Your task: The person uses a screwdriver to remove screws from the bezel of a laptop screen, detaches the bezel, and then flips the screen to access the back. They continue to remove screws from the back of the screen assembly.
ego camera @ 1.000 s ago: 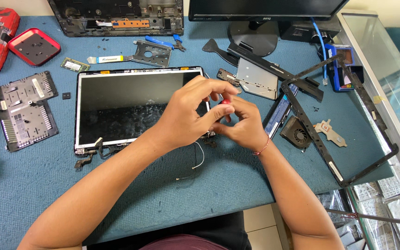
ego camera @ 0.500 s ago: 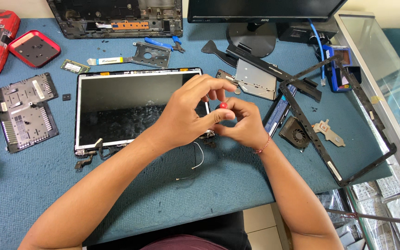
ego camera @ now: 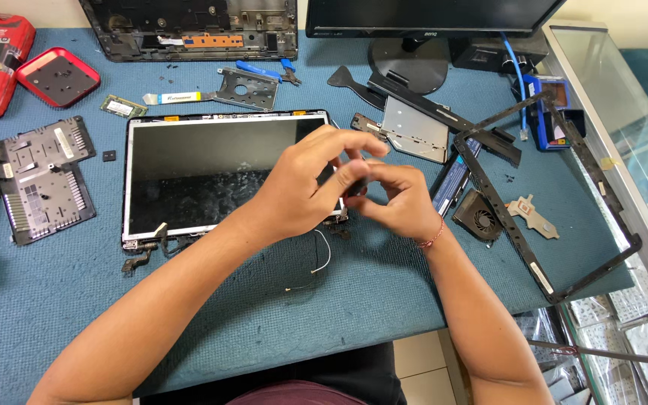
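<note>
Both hands meet over the laptop screen panel's (ego camera: 211,176) right edge, left hand (ego camera: 305,191) and right hand (ego camera: 395,199) fingers pinched on a small dark part (ego camera: 355,185); hold low, steady, clear of glass.

Screen panel (ego camera: 189,176): lies flat on the bench (ego camera: 76,300), centre-left, hinges toward the near edge.
Hands: left hand (ego camera: 301,187) and right hand (ego camera: 395,199) meet above the panel's right near corner, fingertips touching.
Loose cable (ego camera: 316,259): on the bench just in front of the hands.
Cover plates (ego camera: 39,176): left of the panel.
Tray (ego camera: 58,75): behind the cover plates.
Laptop base (ego camera: 189,26): at the far edge, behind the panel.
Monitor (ego camera: 421,22): right of the base.
Drive (ego camera: 414,127): right of the panel, in front of the monitor stand.
Bezel frame (ego camera: 556,195): far right.
Fan (ego camera: 478,214): beneath the bezel frame's left rail.
</note>
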